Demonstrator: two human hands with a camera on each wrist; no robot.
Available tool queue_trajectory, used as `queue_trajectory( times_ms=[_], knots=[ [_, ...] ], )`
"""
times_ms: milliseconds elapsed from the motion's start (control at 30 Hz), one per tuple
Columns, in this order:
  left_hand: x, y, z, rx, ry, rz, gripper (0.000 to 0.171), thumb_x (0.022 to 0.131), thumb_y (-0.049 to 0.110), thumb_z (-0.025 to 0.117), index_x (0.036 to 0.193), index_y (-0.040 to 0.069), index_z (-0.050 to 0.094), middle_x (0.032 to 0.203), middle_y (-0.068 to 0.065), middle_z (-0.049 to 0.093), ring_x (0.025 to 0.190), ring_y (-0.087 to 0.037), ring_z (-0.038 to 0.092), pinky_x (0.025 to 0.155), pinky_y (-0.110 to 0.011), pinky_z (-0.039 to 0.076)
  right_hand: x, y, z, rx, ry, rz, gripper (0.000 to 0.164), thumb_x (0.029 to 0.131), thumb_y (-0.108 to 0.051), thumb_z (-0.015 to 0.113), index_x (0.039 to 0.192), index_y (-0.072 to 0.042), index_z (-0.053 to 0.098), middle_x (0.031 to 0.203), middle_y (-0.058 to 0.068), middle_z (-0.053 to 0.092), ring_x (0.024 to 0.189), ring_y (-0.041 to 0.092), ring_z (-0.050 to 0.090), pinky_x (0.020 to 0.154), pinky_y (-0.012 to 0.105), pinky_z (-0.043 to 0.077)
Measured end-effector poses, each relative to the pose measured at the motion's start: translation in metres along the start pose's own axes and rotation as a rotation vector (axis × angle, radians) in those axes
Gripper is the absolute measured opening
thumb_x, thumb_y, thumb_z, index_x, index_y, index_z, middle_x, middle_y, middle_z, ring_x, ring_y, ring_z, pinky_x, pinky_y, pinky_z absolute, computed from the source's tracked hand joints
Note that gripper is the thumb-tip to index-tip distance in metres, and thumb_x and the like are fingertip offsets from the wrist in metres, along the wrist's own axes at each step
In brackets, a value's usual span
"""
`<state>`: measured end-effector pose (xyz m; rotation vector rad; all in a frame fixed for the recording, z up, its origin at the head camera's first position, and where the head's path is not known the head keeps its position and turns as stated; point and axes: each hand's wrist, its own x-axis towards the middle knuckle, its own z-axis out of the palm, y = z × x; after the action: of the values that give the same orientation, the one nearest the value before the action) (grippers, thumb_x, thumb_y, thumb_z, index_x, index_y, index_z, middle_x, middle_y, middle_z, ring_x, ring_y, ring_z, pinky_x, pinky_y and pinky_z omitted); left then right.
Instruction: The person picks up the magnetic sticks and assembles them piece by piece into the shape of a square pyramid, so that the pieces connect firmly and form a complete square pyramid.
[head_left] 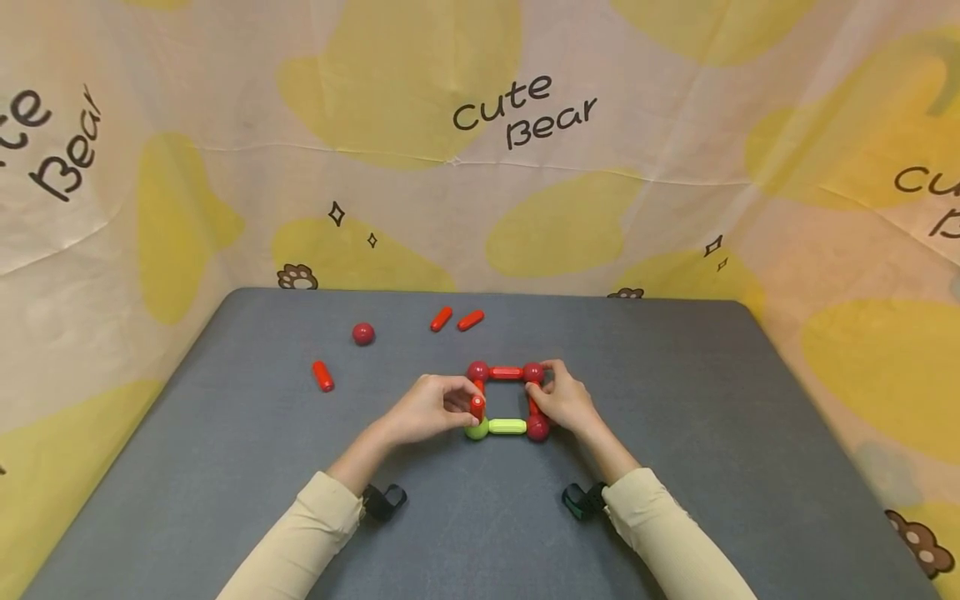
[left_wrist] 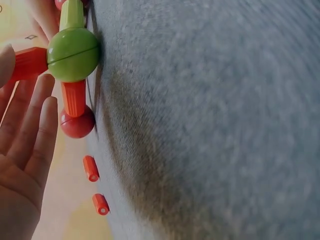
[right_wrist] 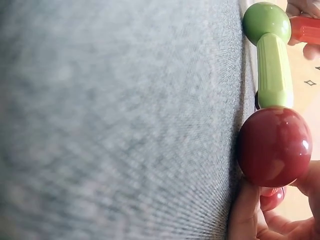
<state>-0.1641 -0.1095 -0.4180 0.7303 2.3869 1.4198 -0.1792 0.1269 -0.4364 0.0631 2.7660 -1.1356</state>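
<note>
A square frame of balls and rods lies flat on the table between the two hands. Its near left corner is a green ball (head_left: 477, 431), joined by a light green rod (head_left: 507, 427) to a red ball (head_left: 537, 428). Two more red balls form the far corners, linked by a red rod (head_left: 507, 372). My left hand (head_left: 426, 408) pinches another red rod (left_wrist: 31, 62) that stands upright with its lower end at the green ball. On the frame's right side, my right hand (head_left: 568, 403) grips the red side rod (head_left: 534, 403), index finger by the far right ball.
A loose red ball (head_left: 363, 334) and a loose red rod (head_left: 322, 376) lie to the left. Beyond the frame are two red rods (head_left: 441, 319) near the back edge of the grey table (head_left: 187, 508). A patterned cloth (head_left: 420, 192) hangs behind.
</note>
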Motion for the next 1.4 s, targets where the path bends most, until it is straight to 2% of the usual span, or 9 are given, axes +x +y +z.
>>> queue_trajectory(
  times_ms=[133,300,433,600,733,967,1200,1400],
  knots=[
    [-0.003,0.0,-0.007,0.008,0.008,-0.028,0.024,0.076,0.009,0.074,0.097,0.017,0.066,0.088,0.001,0.069,0.082,-0.01,0.065,0.071,-0.023,0.053,-0.006,0.004,-0.004,0.035,-0.019,0.019,0.053,0.089,-0.029,0.058,0.132,-0.003,0.038,0.075,0.006,0.06,0.049,0.012,0.053,0.046,0.025,0.046],
    [-0.001,-0.003,-0.019,0.056,0.08,-0.06,0.024,0.076,0.009,0.074,0.099,0.011,0.068,0.093,-0.006,0.069,0.083,-0.012,0.066,0.071,-0.026,0.052,-0.018,0.005,-0.011,0.007,-0.051,0.005,0.053,0.089,-0.03,0.058,0.131,-0.003,0.039,0.079,0.005,0.061,0.048,0.013,0.056,0.049,0.026,0.048],
    [0.009,-0.008,-0.024,0.065,0.176,-0.097,0.027,0.076,0.011,0.073,0.102,0.007,0.068,0.099,-0.01,0.069,0.086,-0.015,0.066,0.073,-0.031,0.052,-0.03,0.001,-0.012,-0.051,-0.05,-0.061,0.052,0.086,-0.027,0.063,0.129,-0.002,0.044,0.089,0.005,0.064,0.048,0.012,0.055,0.05,0.026,0.045],
    [0.028,-0.012,-0.021,0.096,0.255,-0.182,0.031,0.077,0.016,0.073,0.107,0.01,0.067,0.103,-0.008,0.068,0.09,-0.017,0.066,0.071,-0.032,0.052,-0.04,-0.005,-0.01,-0.144,-0.02,-0.146,0.058,0.08,-0.027,0.069,0.127,0.0,0.048,0.096,0.008,0.062,0.071,0.015,0.056,0.065,0.034,0.048],
    [0.039,-0.014,-0.013,0.147,0.248,-0.21,0.032,0.077,0.017,0.074,0.108,0.013,0.068,0.101,-0.006,0.069,0.091,-0.017,0.066,0.07,-0.03,0.052,-0.045,-0.004,-0.008,-0.206,-0.023,-0.178,0.06,0.078,-0.026,0.071,0.128,0.0,0.048,0.095,0.008,0.059,0.081,0.018,0.055,0.073,0.04,0.047],
    [0.051,-0.017,-0.001,0.183,0.233,-0.185,0.029,0.078,0.015,0.073,0.107,0.014,0.069,0.102,-0.002,0.068,0.091,-0.016,0.063,0.076,-0.031,0.049,-0.042,-0.002,-0.007,-0.231,-0.035,-0.199,0.061,0.078,-0.023,0.071,0.129,-0.001,0.047,0.09,0.006,0.056,0.075,0.016,0.051,0.067,0.034,0.046],
    [0.049,-0.019,-0.003,0.214,0.239,-0.147,0.021,0.077,0.012,0.073,0.097,0.013,0.07,0.094,-0.002,0.069,0.084,-0.016,0.065,0.073,-0.029,0.048,-0.036,0.001,-0.012,-0.252,-0.013,-0.265,0.052,0.079,-0.018,0.069,0.126,-0.003,0.053,0.087,0.006,0.059,0.073,0.017,0.054,0.064,0.035,0.045],
    [0.043,-0.019,-0.006,0.215,0.208,-0.167,0.019,0.076,0.012,0.074,0.095,0.013,0.069,0.091,-0.002,0.069,0.083,-0.015,0.065,0.069,-0.028,0.05,-0.028,0.003,-0.015,-0.234,-0.003,-0.276,0.043,0.081,-0.016,0.066,0.121,-0.005,0.058,0.085,0.007,0.059,0.07,0.017,0.053,0.059,0.033,0.043]
  ],
)
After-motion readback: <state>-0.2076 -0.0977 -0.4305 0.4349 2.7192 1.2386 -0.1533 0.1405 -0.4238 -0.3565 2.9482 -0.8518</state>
